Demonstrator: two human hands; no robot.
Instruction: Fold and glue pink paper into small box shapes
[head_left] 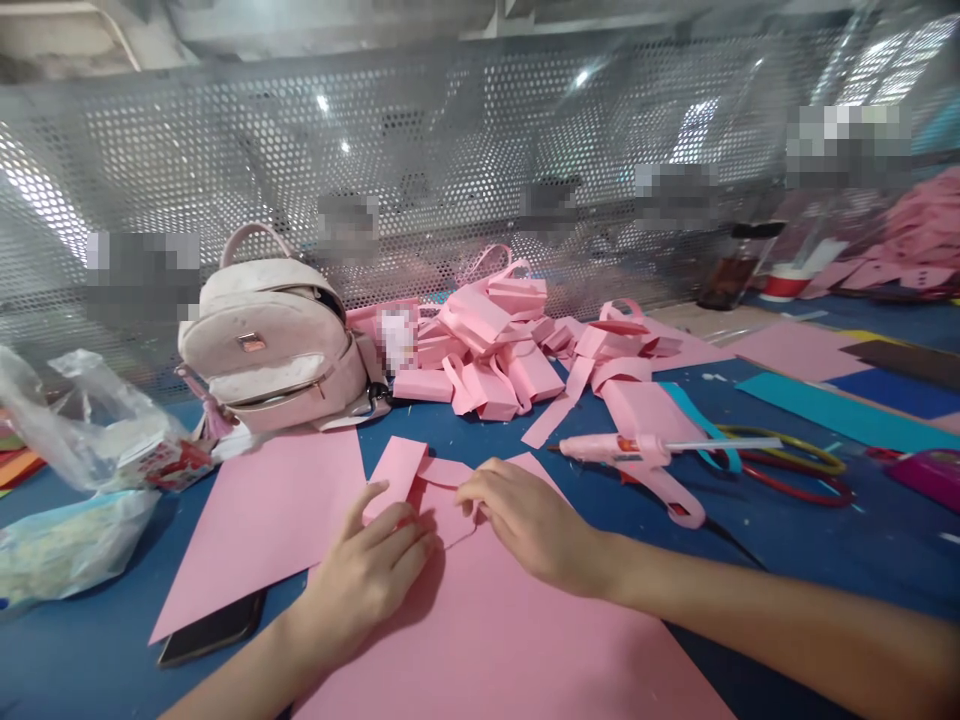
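near sheet [510, 630] cut off, phone [214, 630] partly hidden

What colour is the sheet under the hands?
Plain pink; the sheet shows best in the head view.

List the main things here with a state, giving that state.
Left hand: touching the small paper piece
Small paper piece: folded
Right hand: pinching a paper strip
Glue gun: on its side, stick inserted
Backpack: upright, top partly open
Phone: partly covered
Jar: upright, lidded
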